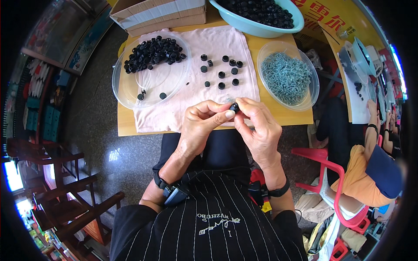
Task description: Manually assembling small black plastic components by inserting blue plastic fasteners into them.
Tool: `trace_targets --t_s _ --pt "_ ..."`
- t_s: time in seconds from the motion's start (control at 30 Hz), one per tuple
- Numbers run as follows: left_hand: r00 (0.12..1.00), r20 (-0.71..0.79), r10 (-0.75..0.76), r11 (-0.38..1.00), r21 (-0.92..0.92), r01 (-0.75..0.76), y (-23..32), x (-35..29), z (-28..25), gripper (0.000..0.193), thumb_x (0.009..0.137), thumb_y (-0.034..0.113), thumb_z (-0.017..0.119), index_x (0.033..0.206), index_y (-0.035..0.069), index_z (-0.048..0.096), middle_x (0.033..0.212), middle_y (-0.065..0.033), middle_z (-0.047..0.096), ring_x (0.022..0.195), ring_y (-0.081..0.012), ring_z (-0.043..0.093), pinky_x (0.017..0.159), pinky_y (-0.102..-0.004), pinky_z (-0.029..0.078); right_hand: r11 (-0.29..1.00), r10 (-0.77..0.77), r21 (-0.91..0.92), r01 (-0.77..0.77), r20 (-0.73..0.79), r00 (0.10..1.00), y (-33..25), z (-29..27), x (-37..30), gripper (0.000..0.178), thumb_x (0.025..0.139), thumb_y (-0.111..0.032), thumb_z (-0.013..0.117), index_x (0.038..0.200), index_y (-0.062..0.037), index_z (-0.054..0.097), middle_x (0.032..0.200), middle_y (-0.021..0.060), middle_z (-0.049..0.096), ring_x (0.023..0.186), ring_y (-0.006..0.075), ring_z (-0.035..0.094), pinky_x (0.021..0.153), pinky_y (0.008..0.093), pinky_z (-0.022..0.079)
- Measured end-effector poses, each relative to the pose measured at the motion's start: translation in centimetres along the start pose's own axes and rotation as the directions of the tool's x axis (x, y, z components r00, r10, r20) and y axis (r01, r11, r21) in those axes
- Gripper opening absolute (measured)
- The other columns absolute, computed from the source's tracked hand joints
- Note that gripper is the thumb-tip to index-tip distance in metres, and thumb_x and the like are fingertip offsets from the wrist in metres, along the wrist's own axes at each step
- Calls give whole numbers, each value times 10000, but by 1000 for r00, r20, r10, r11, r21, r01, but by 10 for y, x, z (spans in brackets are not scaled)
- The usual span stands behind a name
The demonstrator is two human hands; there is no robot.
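Above the table's near edge, both my hands meet at a small round black plastic cap (pixel 234 107). My left hand (pixel 198 124) pinches it between thumb and forefinger. From the other side, the fingertips of my right hand (pixel 261 130) close on the same cap; whether they also hold a screw is hidden. A small silvery blur (pixel 228 100) shows just beyond the fingertips. Several loose black caps (pixel 221 75) stand on the pink cloth (pixel 161 117) ahead. To the right, a clear plastic tub (pixel 314 93) holds a heap of silvery screws (pixel 286 76).
A clear round tray (pixel 124 99) on the left carries a pile of black caps (pixel 156 52). At the back stand a cardboard box (pixel 161 19) and a pale blue basin (pixel 252 29) of black parts. Rightward, another person (pixel 365 169) sits by a red plastic chair (pixel 337 178); wooden chairs (pixel 65 191) are left.
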State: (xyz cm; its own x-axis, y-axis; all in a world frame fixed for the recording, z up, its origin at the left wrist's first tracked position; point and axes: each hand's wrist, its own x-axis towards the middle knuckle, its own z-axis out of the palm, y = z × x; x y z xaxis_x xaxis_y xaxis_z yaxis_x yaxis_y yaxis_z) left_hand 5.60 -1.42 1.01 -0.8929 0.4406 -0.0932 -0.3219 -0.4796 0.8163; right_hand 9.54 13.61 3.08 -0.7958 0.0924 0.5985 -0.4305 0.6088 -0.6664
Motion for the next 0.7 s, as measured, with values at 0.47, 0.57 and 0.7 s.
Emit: trace_targets --t_s 0.47,0.57,0.7 --pt "994 -85 74 997 44 -71 -14 8 -4 144 861 12 663 1000 -22 654 969 -104 685 855 -153 668 811 -281 548 1000 -15 9 14 48 999 19 12 5 297 722 61 700 1007 11 633 963 136 666 823 265 655 682 332 543" --pt "995 -86 58 979 200 -39 4 20 -6 186 885 37 643 1056 -35 629 1037 -90 669 855 -127 657 783 -259 544 998 28 -55 -17 209 977 27 2 33 255 750 18 698 994 -12 630 946 121 664 808 248 656 676 321 538" --pt "969 -108 222 715 693 -87 18 33 -18 264 867 60 656 1122 13 607 916 -74 642 759 -128 628 667 -260 515 978 205 22 -206 36 978 38 -11 97 221 783 -49 708 996 -27 650 894 123 665 757 223 652 673 319 515"
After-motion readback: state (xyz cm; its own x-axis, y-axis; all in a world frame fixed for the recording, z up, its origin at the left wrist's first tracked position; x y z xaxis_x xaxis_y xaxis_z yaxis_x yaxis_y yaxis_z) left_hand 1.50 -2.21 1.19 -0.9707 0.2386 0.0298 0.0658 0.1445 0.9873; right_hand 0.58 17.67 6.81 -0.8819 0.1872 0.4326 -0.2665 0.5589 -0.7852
